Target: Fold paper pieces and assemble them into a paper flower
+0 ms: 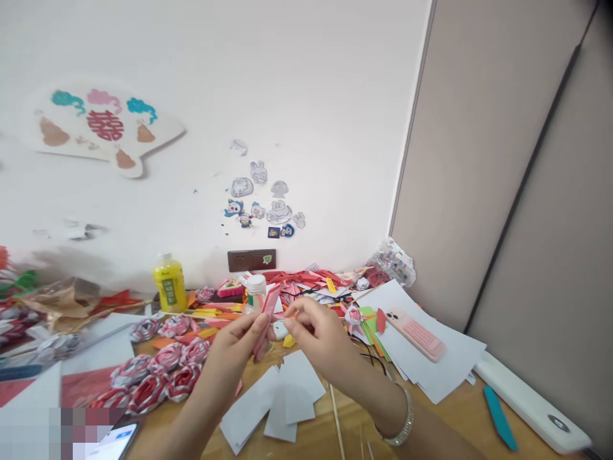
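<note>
My left hand (244,335) is closed on a folded pink paper strip (271,305), held upright over the table. Just right of the strip is my right hand (316,329), its fingers curled and the thumb near the index finger. Whatever may lie between those fingertips is hidden. Below both hands lie several white paper pieces (271,402). Several red-and-white paper roses (148,393) are grouped to the left. Behind the left hand stands a small bottle with a white cap (256,283), partly covered by the strip.
A yellow bottle (170,284) stands at the back left, beside heaped red and orange paper strips (306,278). On the right, a pink phone (416,333) rests on white sheets (443,383), near a teal cutter-like object (499,416). Another phone (115,442) lies front left.
</note>
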`<state>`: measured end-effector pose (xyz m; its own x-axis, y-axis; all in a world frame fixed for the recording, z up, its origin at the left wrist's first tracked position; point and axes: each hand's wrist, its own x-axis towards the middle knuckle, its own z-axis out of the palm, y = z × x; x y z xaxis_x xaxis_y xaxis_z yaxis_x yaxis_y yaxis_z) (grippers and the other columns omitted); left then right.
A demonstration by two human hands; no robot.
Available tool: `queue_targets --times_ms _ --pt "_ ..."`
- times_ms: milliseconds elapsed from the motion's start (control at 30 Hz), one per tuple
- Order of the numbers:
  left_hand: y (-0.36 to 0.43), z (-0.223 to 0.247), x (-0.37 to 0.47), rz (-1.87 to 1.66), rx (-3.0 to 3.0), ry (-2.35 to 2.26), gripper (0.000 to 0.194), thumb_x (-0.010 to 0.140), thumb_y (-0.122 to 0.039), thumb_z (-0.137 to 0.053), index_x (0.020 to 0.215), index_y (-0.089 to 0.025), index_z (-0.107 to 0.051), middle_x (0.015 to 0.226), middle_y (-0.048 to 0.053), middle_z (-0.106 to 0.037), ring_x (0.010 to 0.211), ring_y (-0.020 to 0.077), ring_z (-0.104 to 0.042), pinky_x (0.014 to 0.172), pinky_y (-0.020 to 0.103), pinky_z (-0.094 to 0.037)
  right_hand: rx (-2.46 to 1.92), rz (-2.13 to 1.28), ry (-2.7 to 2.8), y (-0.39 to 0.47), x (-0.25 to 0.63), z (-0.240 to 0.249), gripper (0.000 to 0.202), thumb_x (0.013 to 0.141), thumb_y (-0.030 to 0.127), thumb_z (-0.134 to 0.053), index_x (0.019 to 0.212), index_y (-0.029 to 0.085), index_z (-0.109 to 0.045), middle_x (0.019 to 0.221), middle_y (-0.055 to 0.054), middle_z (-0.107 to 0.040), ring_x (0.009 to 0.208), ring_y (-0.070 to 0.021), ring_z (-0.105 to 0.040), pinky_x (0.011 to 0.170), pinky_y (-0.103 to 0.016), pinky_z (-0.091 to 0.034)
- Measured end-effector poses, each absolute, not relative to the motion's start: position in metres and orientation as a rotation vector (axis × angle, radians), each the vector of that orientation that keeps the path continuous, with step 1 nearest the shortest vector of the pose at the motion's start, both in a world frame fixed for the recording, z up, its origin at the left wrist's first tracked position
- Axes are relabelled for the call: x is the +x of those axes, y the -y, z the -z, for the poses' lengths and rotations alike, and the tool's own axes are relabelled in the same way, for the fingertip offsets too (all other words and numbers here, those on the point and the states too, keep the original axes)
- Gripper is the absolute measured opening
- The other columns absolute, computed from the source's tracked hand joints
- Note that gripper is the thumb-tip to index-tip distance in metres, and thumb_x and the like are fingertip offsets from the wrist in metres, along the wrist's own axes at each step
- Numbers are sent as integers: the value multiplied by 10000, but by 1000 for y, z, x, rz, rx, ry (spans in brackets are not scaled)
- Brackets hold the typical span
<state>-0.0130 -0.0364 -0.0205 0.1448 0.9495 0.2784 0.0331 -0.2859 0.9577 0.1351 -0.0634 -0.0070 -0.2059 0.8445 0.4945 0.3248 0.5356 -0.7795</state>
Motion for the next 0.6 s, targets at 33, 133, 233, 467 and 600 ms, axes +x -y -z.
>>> queue_targets --times_ms 33,133,233,467,600 --pt "37 20 -13 -1281 1516 -993 342 720 -462 -535 538 -173 -540 399 -75 -392 355 66 -331 360 179 -248 -960 -758 1721 54 129 7 90 830 289 -449 837 200 -462 496 77 -393 423 -76 -353 416 -188 -257" --pt "38 19 -14 -1274 1513 -994 336 721 -466 -524 537 -184 -533 375 -80 -361 334 76 -333 340 188 -220 -912 -958 1608 36 120 7 131 798 308 -497 836 190 -455 494 78 -418 431 -77 -398 425 -183 -305" --pt "38 17 -16 -1259 1551 -1007 349 721 -473 -519 523 -186 -527 368 -79 -357 328 77 -332 338 190 -214 -866 -1060 1640 33 120 3 144 797 313 -505 841 179 -480 492 69 -449 434 -77 -418 432 -181 -313" --pt "35 17 -24 -1142 1677 -1064 351 734 -485 -483 558 -190 -553 357 -70 -385 326 94 -376 336 195 -214 -767 -1150 1710 32 123 1 136 779 299 -532 801 166 -512 562 38 -514 492 -82 -478 475 -183 -356" --pt "32 20 -25 -1168 1691 -1083 330 723 -461 -501 536 -192 -539 356 -73 -390 333 93 -370 370 204 -255 -809 -1166 1672 26 120 8 147 746 294 -563 801 162 -531 573 28 -543 507 -92 -503 492 -197 -381"
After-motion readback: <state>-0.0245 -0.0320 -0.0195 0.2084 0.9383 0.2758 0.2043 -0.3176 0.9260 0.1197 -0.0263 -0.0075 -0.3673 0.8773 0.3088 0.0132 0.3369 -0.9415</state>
